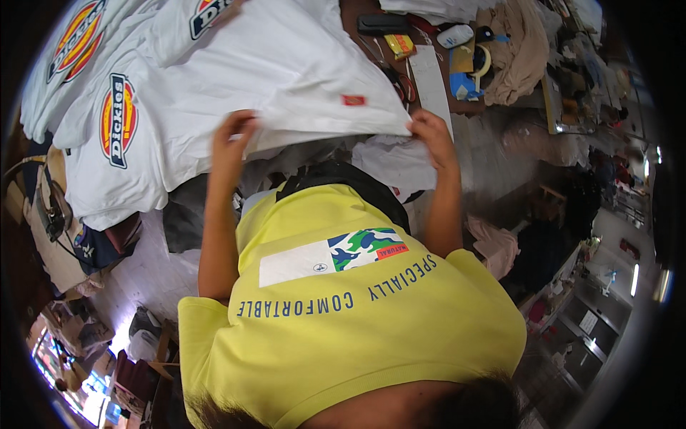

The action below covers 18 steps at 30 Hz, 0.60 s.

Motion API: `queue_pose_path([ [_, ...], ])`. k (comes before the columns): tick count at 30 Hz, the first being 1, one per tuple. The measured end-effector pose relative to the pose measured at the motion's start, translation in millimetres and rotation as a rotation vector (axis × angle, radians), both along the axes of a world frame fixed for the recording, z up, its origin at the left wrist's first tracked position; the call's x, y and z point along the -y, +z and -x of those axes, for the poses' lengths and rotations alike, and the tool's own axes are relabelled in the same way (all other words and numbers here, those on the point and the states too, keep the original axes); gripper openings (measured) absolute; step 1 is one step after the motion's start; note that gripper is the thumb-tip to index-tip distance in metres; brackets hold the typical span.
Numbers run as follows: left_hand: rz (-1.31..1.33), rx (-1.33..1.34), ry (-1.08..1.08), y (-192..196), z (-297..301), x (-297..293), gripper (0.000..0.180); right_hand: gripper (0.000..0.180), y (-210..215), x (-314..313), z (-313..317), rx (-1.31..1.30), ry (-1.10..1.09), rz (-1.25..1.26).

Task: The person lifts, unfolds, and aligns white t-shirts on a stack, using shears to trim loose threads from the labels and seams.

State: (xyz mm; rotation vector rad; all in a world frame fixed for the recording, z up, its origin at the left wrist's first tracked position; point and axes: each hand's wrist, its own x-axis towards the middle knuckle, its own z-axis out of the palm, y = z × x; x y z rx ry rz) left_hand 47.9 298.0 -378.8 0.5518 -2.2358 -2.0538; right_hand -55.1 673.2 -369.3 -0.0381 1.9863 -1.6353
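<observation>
Head view: left hand (234,132) closed, fingers pinching the near hem of a white T-shirt (286,64) spread on the worktable (436,79). Right hand (431,134) likewise closed, gripping the same hem at its other corner. More white shirts with oval logos (107,121) lie alongside, touching it.

Shirt (286,64) on table (468,107), stacked shirts (107,121) left, tape roll (479,61) right.

- white t-shirt (286,64): soft matt cotton cloth, lightly creased
- its small red tag (353,100): woven cloth
- beige garment (518,50): matt cloth, rumpled
- tape roll (480,61): smooth, slightly glossy
</observation>
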Motion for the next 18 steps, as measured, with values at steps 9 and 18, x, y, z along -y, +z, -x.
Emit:
queue_pose_path([
  [9, 1.101, 0.231, 0.439, -39.8, -38.5, 160.0, 0.038, 0.027, -43.5, 64.2, 61.2, -0.721, -0.159, -0.643],
  [18, 0.581, -0.033, 0.452, -15.0, -56.7, 159.1, 0.027, 0.021, -28.7, 79.4, 84.4, -0.813, -0.195, -0.353],
])
